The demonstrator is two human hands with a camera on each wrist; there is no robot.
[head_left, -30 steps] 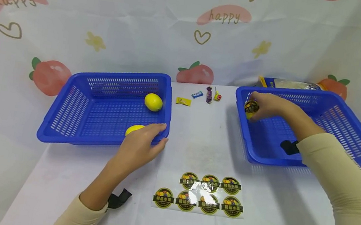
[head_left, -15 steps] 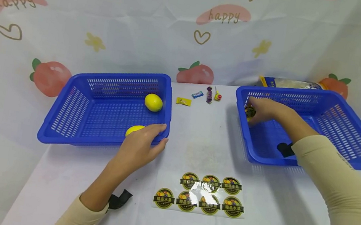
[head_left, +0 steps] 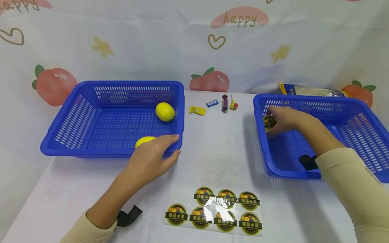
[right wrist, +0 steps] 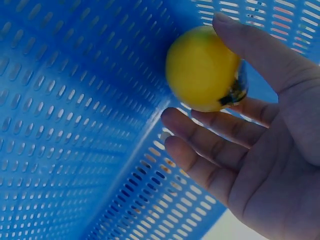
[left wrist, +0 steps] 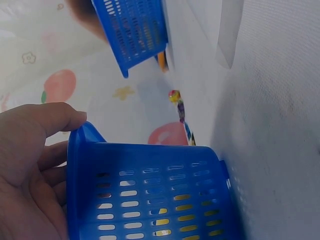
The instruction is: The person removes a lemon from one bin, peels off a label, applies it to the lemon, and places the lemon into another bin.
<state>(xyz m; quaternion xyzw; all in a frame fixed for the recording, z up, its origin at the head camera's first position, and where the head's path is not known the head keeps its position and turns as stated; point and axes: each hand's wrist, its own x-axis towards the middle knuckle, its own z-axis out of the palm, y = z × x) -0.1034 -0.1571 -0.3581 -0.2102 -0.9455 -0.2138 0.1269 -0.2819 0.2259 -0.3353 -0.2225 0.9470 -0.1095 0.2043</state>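
My left hand (head_left: 152,155) grips the near right corner of the left blue plastic basket (head_left: 115,127), thumb over the rim (left wrist: 82,150) and the other fingers behind it. Two lemons lie in that basket: one far lemon (head_left: 164,111) and one near lemon (head_left: 144,141), partly covered by my hand. Inside the right blue basket (head_left: 287,149), my right hand (head_left: 286,120) holds a yellow lemon (right wrist: 197,70) low by the left wall. My thumb tip touches its side and my fingers curl beneath. A dark round sticker (head_left: 270,121) shows on this lemon, bent away from its surface in the right wrist view.
A clear sheet (head_left: 180,194) with several round fruit labels lies between the baskets, near the front. Behind it are a yellow candy (head_left: 197,110), a blue candy (head_left: 212,103), a purple candy (head_left: 225,103) and a lollipop (head_left: 234,104). A blue-yellow package (head_left: 318,92) lies behind the right basket.
My right hand has lowered the lemon deeper into the right basket, then kept nearly still over the last half second. My left hand has stayed on the left basket's corner.
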